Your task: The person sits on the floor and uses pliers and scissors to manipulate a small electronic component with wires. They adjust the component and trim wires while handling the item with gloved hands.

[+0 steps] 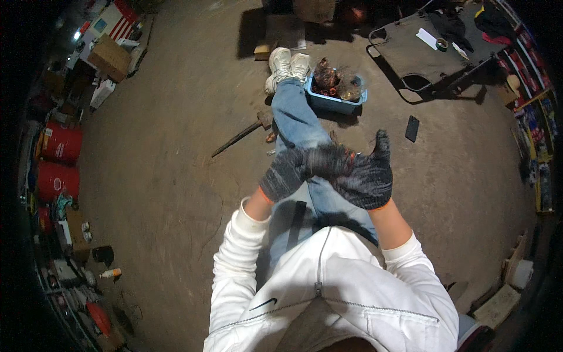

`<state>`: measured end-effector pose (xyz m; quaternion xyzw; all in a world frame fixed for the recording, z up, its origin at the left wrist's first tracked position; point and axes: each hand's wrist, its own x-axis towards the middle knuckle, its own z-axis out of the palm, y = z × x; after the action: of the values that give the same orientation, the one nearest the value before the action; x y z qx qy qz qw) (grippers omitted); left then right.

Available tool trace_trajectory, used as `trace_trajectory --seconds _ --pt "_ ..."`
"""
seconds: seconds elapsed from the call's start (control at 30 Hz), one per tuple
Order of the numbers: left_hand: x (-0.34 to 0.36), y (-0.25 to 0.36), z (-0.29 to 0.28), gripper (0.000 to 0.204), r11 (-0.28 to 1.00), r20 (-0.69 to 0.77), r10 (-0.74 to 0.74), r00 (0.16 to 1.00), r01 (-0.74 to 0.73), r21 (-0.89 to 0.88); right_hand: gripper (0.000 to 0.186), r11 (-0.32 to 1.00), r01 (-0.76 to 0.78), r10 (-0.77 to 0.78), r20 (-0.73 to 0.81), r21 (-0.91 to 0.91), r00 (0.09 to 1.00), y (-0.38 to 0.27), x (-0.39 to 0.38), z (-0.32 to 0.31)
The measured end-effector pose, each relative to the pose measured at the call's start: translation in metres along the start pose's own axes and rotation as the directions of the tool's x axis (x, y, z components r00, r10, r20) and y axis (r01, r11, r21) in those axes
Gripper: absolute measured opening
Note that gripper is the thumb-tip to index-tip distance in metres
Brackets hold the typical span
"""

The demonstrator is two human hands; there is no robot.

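Both my hands wear dark grey knit gloves with orange cuffs and meet above my jeans (296, 111). My left hand (290, 170) reaches across to the right, its fingers blurred by motion over the other hand's fingers. On my right hand (369, 176) the thumb sticks up, well apart from the palm. Its fingers point left and are partly covered; no object shows in it. Beneath the hands, by my leg, a few small items are mostly hidden. A hammer (240, 139) with a long dark handle lies on the floor, left of my leg.
A blue bin (337, 105) of tangled copper-coloured wire stands by my shoes (280, 67). To the right lies a black phone (412, 128). A low dark framed table (404, 56) stands far right. Red drums (60, 142) and boxes line the left; shelves (536, 123) line the right.
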<state>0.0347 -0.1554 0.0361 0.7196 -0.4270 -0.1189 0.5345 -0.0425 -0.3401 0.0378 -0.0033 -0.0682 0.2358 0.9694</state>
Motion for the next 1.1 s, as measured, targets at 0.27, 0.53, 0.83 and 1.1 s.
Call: trace_trajectory --seconds 0.27,0.53,0.83,1.1 --pt "-0.035 0.008 0.017 0.026 0.834 0.03 0.156 0.987 -0.148 0.531 0.076 0.828 0.288 -0.325 0.005 -0.481 0.946 0.007 0.017 0.008" --pt "-0.022 0.044 0.032 0.02 0.808 -0.264 0.151 0.953 0.035 0.587 0.056 0.569 0.229 -0.378 -0.004 -0.79 0.926 0.025 0.016 -0.01" --pt "-0.001 0.028 0.019 0.021 0.749 -0.209 0.321 0.924 -0.113 0.653 0.057 0.174 0.169 -0.314 0.108 -0.97 0.943 0.026 0.007 -0.014" --pt "0.002 -0.005 -0.006 0.018 0.876 0.137 0.307 0.942 -0.336 0.347 0.047 0.527 -0.142 -0.195 -0.281 -0.838 0.94 0.018 -0.005 -0.022"
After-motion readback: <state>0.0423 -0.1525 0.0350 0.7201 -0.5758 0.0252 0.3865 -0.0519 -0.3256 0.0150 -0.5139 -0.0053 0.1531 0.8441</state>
